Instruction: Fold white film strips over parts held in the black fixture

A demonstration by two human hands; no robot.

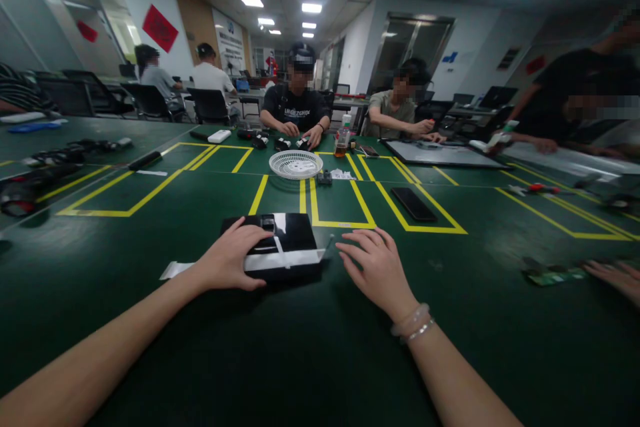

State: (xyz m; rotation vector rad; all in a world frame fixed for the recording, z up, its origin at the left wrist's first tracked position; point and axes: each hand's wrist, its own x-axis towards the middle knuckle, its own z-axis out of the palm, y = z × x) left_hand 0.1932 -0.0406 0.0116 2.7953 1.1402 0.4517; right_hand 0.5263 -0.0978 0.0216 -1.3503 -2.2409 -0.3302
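A flat, glossy black box (295,233) lies on the green table in front of me, a white strip (300,258) running across its near side. A narrower pale strip crosses its top. My left hand (233,253) grips the box's left end, fingers over the top and thumb along the near side. Another white strip end (175,270) shows beside my left wrist. To the right of the box, my right hand (373,267) hovers with fingers stretched and apart, holding nothing. Its fingertips are close to the box's right end, where a small blurred greenish piece sticks up.
Beyond the box are a white plastic basket (296,165), a small dark part (325,177) and a black phone (413,203). A bottle (343,137) stands farther back. Co-workers sit opposite; another person's hand (617,279) is at right by green circuit boards (555,275).
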